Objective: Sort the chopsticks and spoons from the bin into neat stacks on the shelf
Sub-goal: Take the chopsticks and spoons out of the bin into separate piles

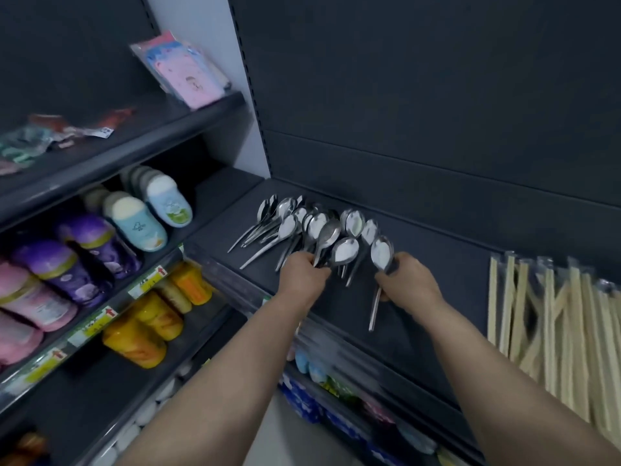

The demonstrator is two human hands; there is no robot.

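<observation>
Spoons of shiny steel (pixel 354 223) lie fanned on the dark grey shelf (pixel 453 264), handles pointing back at the person, the left hand (pixel 304 275) with fingers clamped round several handles, the right hand (pixel 408 280) round a single spoon (pixel 381 253) just beside the fan.

Left hand (pixel 304 275) gripping bunched spoons (pixel 327 234), right hand (pixel 408 282) holding one spoon (pixel 381 253), chopsticks (pixel 551 314) lying farther right
</observation>
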